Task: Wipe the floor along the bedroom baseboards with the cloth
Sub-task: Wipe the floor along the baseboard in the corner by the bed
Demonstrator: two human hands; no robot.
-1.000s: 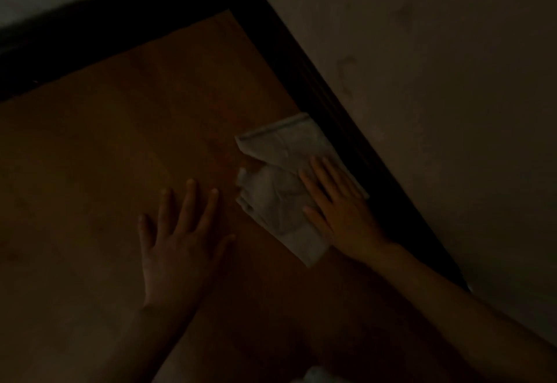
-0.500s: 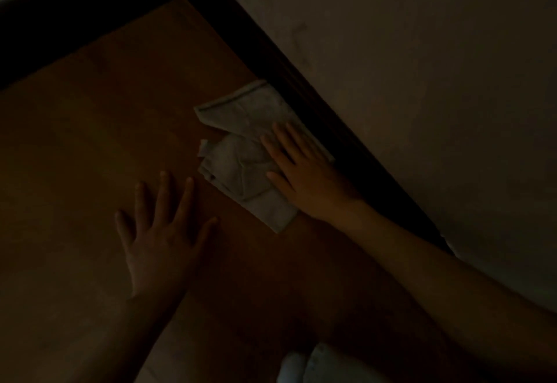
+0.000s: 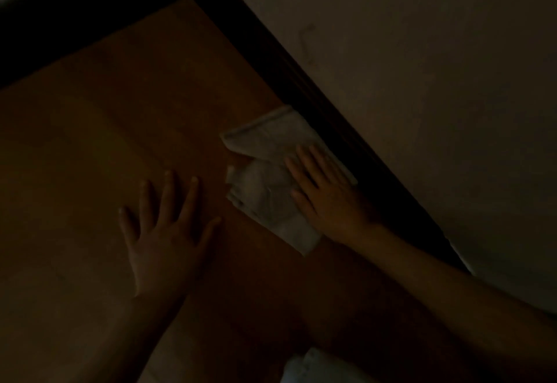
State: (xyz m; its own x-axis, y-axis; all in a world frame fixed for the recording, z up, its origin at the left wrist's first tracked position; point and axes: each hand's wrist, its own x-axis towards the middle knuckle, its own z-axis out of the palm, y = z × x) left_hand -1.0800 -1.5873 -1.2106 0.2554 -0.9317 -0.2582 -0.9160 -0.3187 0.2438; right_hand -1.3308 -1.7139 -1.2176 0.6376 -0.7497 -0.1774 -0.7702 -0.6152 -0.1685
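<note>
The room is dim. A crumpled white cloth lies flat on the brown wooden floor, its right edge against the dark baseboard. My right hand presses on the cloth with straight fingers, palm down, close to the baseboard. My left hand rests flat on the bare floor to the left of the cloth, fingers spread, not touching it.
The dark baseboard runs diagonally from top centre to lower right under a pale wall. A second baseboard meets it in the corner at the top. A bit of white fabric shows at the bottom edge.
My right hand and the cloth stay together along the baseboard, at a similar distance from the corner. The view has shifted. My left hand stays flat on the floor beside the cloth.
</note>
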